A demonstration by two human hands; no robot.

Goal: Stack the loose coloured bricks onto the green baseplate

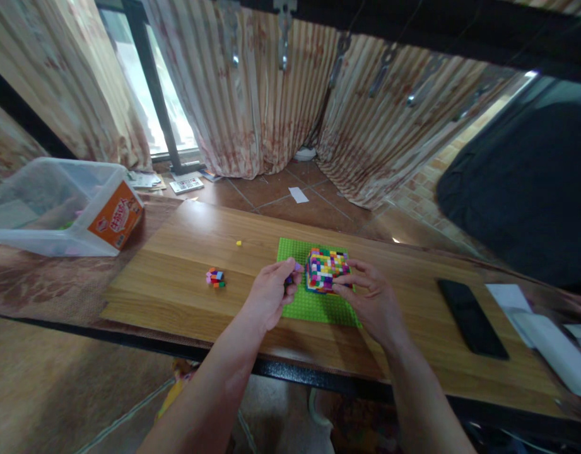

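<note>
A rectangular block of many-coloured toy building bricks stands on a green studded baseplate. My left hand, just left of the block, is closed around a few purple toy bricks; its palm hides part of them. At the block's right and front side, my right hand has thumb and fingers bent against the coloured bricks. Whether a single loose brick is between those fingertips I cannot make out. A small heap of loose bricks lies to the left, and one yellow brick lies farther back.
The wooden board bears all of this. A clear plastic box with an orange label stands at the left. On the right lie a black phone and white papers. Curtains hang behind the table.
</note>
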